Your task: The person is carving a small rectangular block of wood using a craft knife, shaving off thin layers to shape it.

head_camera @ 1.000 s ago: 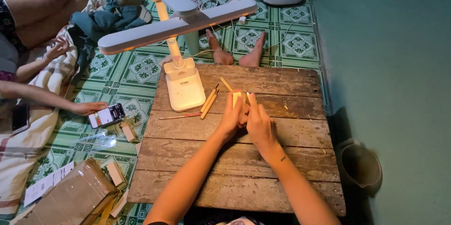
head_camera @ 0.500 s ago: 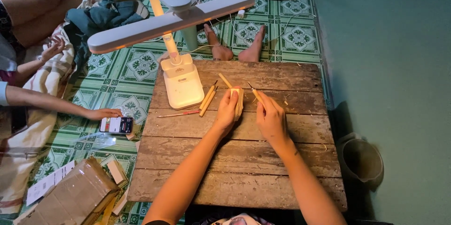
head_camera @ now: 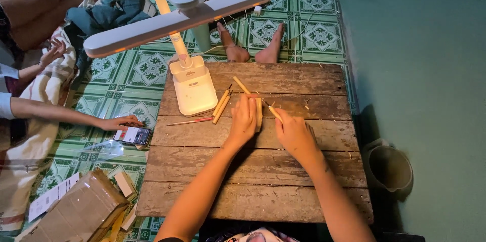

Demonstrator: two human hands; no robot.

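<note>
Head view: I see my left hand (head_camera: 244, 118) pressed flat on a small wooden block (head_camera: 258, 112), pinning it to the table (head_camera: 263, 171) just right of the white lamp base (head_camera: 193, 86). My right hand (head_camera: 293, 132), further right of the lamp, has its grip closed on a thin bamboo stick (head_camera: 274, 113) that runs toward the block. The stick looks light, stiff and splintery (likely to snap if bent), so I would hold it near the working end. Two spare sticks (head_camera: 221, 104) lie beside the lamp base.
</note>
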